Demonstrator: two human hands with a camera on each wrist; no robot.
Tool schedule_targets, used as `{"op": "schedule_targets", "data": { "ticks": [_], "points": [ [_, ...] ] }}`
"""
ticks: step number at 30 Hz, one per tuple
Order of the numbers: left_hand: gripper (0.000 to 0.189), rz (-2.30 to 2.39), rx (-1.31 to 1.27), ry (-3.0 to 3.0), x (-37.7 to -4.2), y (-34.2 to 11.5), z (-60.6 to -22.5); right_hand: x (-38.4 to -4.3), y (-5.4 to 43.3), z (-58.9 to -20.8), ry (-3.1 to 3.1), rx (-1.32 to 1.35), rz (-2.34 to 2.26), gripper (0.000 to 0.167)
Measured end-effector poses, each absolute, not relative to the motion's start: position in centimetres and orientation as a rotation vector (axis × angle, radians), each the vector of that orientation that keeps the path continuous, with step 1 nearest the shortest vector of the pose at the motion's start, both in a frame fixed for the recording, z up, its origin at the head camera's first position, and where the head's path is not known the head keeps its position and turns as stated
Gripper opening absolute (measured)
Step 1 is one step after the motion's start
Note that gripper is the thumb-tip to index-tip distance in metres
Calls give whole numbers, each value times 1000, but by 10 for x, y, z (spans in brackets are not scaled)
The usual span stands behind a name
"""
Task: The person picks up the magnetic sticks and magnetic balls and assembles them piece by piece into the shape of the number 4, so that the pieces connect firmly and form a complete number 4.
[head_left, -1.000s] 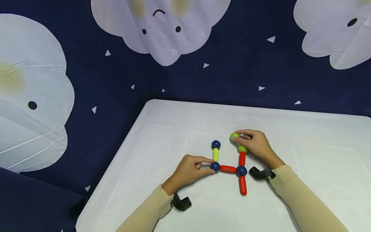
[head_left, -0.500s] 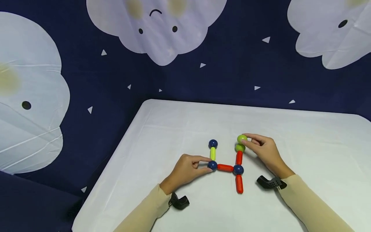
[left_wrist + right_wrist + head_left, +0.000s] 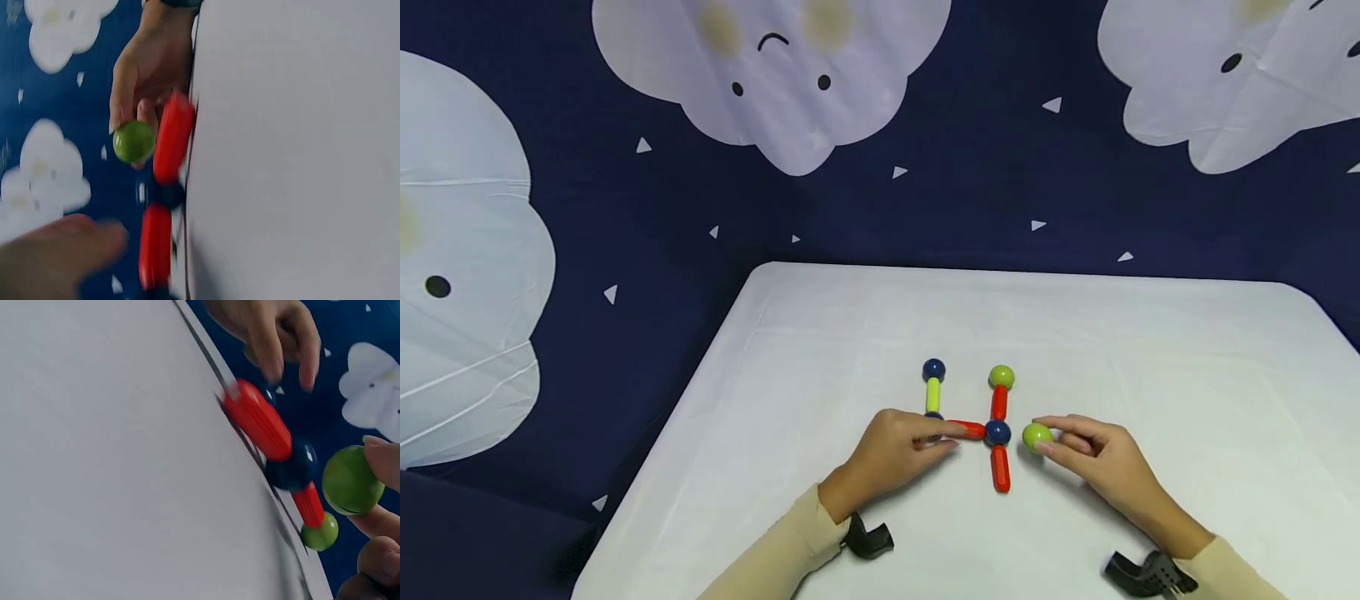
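My right hand pinches a green ball between thumb and fingertips, just right of the central blue ball. That blue ball joins several red rods: one points toward me, another runs to a second green ball. A third red rod reaches left to a blue ball mostly covered by my left hand. From there a yellow-green rod leads to a far blue ball. My left thumb and index finger are apart over the left joint, holding nothing in the right wrist view.
The pieces lie on a white-covered table. Behind and left of it hangs a dark blue cloth with clouds and small triangles. Black camera mounts hang at both wrists, close over the table.
My right hand has carried its green ball from beside the far green ball toward me, to the right of the central blue ball. My left fingers have left the left blue ball and shifted right.
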State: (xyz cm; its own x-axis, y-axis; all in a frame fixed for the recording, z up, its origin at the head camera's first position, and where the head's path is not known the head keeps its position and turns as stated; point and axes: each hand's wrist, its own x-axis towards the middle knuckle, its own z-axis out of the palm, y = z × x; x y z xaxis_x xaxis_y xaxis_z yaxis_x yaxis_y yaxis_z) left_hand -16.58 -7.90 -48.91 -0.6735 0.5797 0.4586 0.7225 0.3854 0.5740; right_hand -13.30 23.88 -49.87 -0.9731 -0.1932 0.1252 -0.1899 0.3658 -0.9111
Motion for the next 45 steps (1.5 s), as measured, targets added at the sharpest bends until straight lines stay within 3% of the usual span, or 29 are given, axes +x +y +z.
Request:
{"op": "schedule_targets", "data": {
  "ticks": [4, 13, 18, 25, 37, 45],
  "points": [
    [25, -921, -1354, -2433, -155, -66, -495, -108, 233, -505, 2529, -532, -1726, 27],
    [30, -1018, -1450, -2476, -158, -46, -504, -80, 222, -507, 2586, -892, -1591, 33],
    [43, -706, -1545, -2474, -159, -39, -498, -81, 221, -503, 2614, -919, -1540, 32],
    [33, -332, -1585, -2400, -161, -30, -492, -83, 221, -503, 2630, -912, -1518, 33],
    [27, -347, -1704, -2366, -171, -30, -485, -85, 222, -508, 2711, -973, -1505, 38],
    [28, -430, -1702, -2354, -177, -29, -485, -88, 222, -512, 2870, -1089, -1489, 50]
  ]
}}
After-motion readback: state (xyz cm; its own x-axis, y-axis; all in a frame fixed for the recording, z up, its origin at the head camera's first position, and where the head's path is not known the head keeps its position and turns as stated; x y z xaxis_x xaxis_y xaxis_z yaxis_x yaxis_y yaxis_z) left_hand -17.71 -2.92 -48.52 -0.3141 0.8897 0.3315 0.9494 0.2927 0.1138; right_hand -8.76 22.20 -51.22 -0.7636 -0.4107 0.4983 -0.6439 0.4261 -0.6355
